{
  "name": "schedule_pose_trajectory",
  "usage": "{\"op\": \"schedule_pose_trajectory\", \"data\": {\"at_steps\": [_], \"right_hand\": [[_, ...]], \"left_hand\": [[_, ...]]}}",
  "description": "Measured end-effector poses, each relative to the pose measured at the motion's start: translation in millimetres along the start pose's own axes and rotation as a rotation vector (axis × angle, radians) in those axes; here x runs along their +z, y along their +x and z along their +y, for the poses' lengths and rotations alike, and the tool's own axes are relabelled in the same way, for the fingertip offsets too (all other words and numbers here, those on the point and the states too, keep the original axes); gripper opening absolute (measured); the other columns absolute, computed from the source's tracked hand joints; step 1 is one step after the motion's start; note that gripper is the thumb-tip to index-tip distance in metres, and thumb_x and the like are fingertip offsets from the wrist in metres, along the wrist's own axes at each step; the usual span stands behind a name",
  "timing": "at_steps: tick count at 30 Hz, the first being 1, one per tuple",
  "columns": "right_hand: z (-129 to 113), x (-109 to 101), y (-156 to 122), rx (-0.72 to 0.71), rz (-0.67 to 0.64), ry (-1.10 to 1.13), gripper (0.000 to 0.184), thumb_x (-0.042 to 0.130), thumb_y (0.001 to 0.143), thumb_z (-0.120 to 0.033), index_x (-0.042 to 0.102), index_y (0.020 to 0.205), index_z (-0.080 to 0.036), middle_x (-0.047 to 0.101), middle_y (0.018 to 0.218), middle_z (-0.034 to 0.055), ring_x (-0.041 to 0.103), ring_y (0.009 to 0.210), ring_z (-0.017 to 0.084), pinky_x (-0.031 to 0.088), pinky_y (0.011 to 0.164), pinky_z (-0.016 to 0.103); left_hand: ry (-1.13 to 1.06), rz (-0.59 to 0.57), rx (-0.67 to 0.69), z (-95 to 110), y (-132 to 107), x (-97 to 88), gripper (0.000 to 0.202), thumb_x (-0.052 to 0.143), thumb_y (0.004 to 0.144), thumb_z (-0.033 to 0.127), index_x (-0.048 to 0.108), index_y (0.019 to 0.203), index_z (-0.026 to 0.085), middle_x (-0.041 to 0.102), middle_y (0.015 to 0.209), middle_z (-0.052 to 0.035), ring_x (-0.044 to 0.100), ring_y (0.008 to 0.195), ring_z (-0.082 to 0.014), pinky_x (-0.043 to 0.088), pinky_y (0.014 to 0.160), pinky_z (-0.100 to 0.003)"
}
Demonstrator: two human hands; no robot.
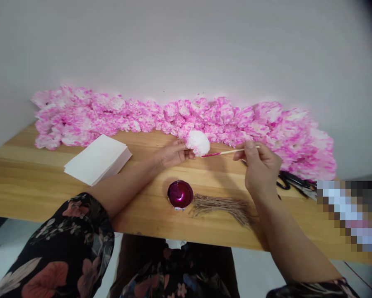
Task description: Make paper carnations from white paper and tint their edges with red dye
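1. One white paper flower (198, 143) sat over the far side of the wooden table (142, 217), with my left hand (173, 153) pinching its base, fingers closed.
2. I judged it feather-light, soft and easily crushed, so the base was the place to hold.
3. My right hand (262, 167) gripped a pink-tipped stick (226, 152) touching it.
4. A dye dish (180, 194) and twine (223, 205) lay nearer.

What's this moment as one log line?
left hand: holds white paper flower | right hand: pink-tipped stick at flower | dye cup: on table

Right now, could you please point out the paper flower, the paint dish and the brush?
paper flower (198, 142): head view, petals.
paint dish (179, 205): head view, front rim.
brush (223, 152): head view, wooden handle.
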State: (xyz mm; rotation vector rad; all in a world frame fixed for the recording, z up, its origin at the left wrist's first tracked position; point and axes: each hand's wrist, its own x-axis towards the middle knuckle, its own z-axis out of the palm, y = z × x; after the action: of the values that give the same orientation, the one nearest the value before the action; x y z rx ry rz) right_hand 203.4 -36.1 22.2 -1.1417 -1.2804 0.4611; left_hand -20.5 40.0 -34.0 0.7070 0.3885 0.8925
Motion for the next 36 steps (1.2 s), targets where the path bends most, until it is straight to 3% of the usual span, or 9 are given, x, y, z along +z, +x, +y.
{"op": "schedule_pose_trajectory", "data": {"at_steps": [19, 27, 36], "right_hand": [[-6.8, 3.8, -0.6, 0.001, 0.024, 0.203, 0.026, 0.065, 0.090, -0.043, 0.070, 0.079, -0.021, 0.063, 0.062, -0.0019, 0.059, 0.055, 0.013, 0.050, 0.058, 0.030], [-5.6, 3.4, -1.2, 0.009, 0.019, 0.150, 0.025, 0.066, 0.089, -0.044, 0.070, 0.081, -0.021, 0.064, 0.064, -0.0015, 0.062, 0.058, 0.015, 0.050, 0.058, 0.030], [-5.0, 5.2, -0.3, 0.006, 0.033, 0.161, 0.027, 0.066, 0.089, -0.048, 0.069, 0.081, -0.022, 0.064, 0.066, -0.0015, 0.062, 0.058, 0.014, 0.051, 0.057, 0.030]], "left_hand": [[0.026, 0.033, -0.014, 1.5, -2.1, 6.8, 0.019, 0.082, 0.069, 0.015, 0.066, 0.079, 0.010, 0.069, 0.066, -0.0044, 0.062, 0.055, -0.0107, 0.050, 0.057, -0.022], [0.034, 0.063, -0.033, 2.0, -2.3, 8.7, 0.014, 0.078, 0.071, 0.010, 0.066, 0.078, 0.010, 0.068, 0.067, -0.0045, 0.063, 0.057, -0.0114, 0.051, 0.058, -0.022], [0.060, 0.008, -0.029, 0.0, -3.4, 4.1, 0.023, 0.085, 0.064, 0.015, 0.065, 0.073, 0.011, 0.067, 0.065, -0.0049, 0.064, 0.059, -0.0139, 0.051, 0.060, -0.025]]}}
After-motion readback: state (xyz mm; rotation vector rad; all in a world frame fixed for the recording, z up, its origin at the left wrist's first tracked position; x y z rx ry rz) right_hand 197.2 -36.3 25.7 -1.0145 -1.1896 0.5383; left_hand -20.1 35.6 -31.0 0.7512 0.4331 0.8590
